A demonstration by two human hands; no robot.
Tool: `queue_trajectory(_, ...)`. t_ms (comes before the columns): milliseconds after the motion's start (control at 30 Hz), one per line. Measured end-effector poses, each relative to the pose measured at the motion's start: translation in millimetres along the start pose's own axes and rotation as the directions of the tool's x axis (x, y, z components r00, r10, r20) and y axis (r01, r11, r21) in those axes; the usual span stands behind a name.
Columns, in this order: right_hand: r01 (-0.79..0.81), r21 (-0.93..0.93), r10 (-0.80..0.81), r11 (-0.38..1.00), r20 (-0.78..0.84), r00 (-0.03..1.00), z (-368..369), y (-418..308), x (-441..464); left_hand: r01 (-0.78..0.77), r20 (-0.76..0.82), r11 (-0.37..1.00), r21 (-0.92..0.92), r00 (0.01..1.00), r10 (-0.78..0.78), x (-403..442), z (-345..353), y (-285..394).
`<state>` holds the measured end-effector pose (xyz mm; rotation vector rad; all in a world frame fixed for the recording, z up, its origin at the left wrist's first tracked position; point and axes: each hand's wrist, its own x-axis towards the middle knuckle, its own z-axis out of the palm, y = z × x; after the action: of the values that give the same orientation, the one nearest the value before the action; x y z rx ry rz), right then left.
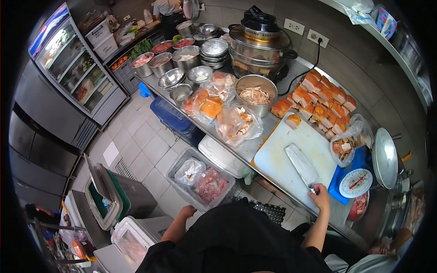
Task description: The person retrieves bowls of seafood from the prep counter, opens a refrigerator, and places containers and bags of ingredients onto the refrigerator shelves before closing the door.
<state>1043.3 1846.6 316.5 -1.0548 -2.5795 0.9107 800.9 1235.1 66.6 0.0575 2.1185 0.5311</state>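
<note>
A wide-bladed cleaver lies flat on the white cutting board, its handle toward the near edge. My right hand is closed around that handle. At the lower middle, my left hand hangs over the floor beside my dark apron, away from the counter; its fingers look curled, and whether they hold anything is hidden. One cut piece of roasted pork rests at the board's far corner. Behind the board are many chunks of pork with browned skin. A plastic bag of pieces touches the board's right side.
A blue scale stands right of the board. Bagged food and a pot of sliced meat are on the left. Below sits a tub of raw meat. People's parts show at the top and lower right.
</note>
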Motion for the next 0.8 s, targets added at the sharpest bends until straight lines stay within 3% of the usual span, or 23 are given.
queue_trajectory(233,-0.063,0.028,0.063,0.998,0.001,0.998,0,-7,-3,-0.025,-0.018,0.997,0.071,0.999,0.027,14,-4,-8)
queue_trajectory(300,-0.074,0.016,0.074,0.997,-0.009,0.997,2,-3,-3,-0.097,-0.046,0.99,0.107,0.994,0.102,15,-7,-14)
queue_trajectory(433,-0.023,0.075,0.024,0.997,-0.024,0.999,11,18,3,-0.078,-0.039,0.993,0.089,0.996,0.082,12,-9,-20)
queue_trajectory(600,-0.092,0.095,0.091,0.991,0.018,0.996,8,16,5,0.063,0.023,0.997,0.044,0.998,-0.064,-2,-3,-28)
queue_trajectory(800,-0.154,0.11,0.147,0.982,0.064,0.987,4,14,7,0.065,-0.005,0.998,0.01,0.998,-0.065,-6,4,-30)
